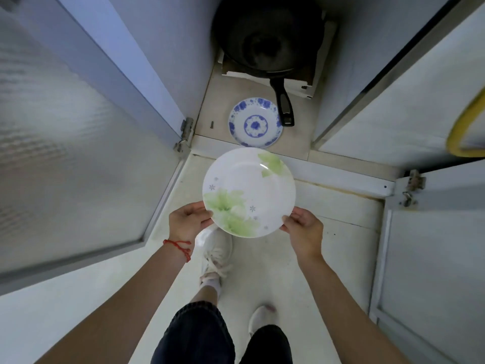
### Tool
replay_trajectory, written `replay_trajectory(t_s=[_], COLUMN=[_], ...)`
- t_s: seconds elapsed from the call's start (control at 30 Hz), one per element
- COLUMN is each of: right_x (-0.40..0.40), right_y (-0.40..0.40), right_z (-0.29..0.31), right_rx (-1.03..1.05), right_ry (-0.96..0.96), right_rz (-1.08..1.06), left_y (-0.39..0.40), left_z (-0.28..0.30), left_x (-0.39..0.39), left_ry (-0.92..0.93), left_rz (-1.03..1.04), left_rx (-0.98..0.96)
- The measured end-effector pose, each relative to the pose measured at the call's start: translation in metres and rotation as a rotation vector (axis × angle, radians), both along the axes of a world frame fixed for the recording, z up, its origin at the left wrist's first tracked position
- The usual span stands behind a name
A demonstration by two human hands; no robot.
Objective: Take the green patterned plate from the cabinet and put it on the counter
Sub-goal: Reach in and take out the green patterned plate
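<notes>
I hold the green patterned plate (249,191), white with pale green flowers, level in the air just outside the open low cabinet (252,143). My left hand (189,220) grips its near left rim and my right hand (304,228) grips its near right rim. The plate hangs above the floor and my left shoe. No counter shows in this view.
Inside the cabinet lie a blue-and-white plate (256,123) and a black pan (267,35) whose handle (284,106) points toward me. Open cabinet doors stand at left (68,143) and right (430,245). A yellow hose (464,127) shows at far right. My legs and white shoes (216,248) are below.
</notes>
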State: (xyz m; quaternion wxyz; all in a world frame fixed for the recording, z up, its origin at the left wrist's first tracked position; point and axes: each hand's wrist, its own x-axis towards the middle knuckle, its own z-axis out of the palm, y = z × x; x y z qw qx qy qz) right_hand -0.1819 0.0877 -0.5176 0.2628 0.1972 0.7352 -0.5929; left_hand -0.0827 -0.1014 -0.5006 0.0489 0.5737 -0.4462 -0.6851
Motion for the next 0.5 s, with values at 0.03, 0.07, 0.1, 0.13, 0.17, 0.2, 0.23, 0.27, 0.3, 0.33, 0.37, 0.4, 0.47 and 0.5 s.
replay_trajectory(t_s=[0.03, 0.07, 0.1, 0.13, 0.17, 0.2, 0.23, 0.27, 0.3, 0.33, 0.37, 0.4, 0.47, 0.5], right_x=[0.006, 0.011, 0.016, 0.021, 0.026, 0.030, 0.033, 0.036, 0.038, 0.039, 0.040, 0.041, 0.043, 0.044], right_y=[0.004, 0.009, 0.013, 0.018, 0.023, 0.028, 0.033, 0.037, 0.040, 0.043, 0.045, 0.046, 0.047, 0.047], right_z=[0.011, 0.022, 0.033, 0.044, 0.057, 0.070, 0.084, 0.098, 0.112, 0.125, 0.138, 0.150, 0.175, 0.188], right_rx=[-0.006, -0.010, -0.011, -0.008, -0.006, -0.009, -0.017, -0.024, -0.026, -0.023, -0.020, -0.018, -0.013, -0.008], right_ry=[-0.005, -0.009, -0.013, -0.019, -0.025, -0.033, -0.038, -0.041, -0.041, -0.036, -0.030, -0.025, -0.011, 0.001], right_rz=[0.002, 0.003, 0.004, 0.006, 0.009, 0.012, 0.011, 0.006, 0.003, 0.004, 0.008, 0.012, 0.015, 0.012], left_y=[0.005, 0.010, 0.015, 0.021, 0.026, 0.031, 0.035, 0.039, 0.042, 0.044, 0.046, 0.048, 0.050, 0.051], left_z=[0.011, 0.022, 0.034, 0.047, 0.060, 0.073, 0.086, 0.099, 0.111, 0.123, 0.135, 0.147, 0.170, 0.182], left_x=[0.006, 0.012, 0.017, 0.021, 0.027, 0.031, 0.036, 0.039, 0.042, 0.043, 0.045, 0.046, 0.047, 0.048], left_ry=[-0.001, -0.002, -0.006, -0.011, -0.014, -0.013, -0.009, -0.003, 0.003, 0.005, 0.005, 0.005, 0.009, 0.013], left_rz=[0.003, 0.011, 0.022, 0.033, 0.043, 0.051, 0.053, 0.053, 0.054, 0.057, 0.058, 0.061, 0.071, 0.070], left_rx=[0.002, 0.005, 0.009, 0.016, 0.026, 0.035, 0.042, 0.049, 0.051, 0.048, 0.043, 0.041, 0.044, 0.043])
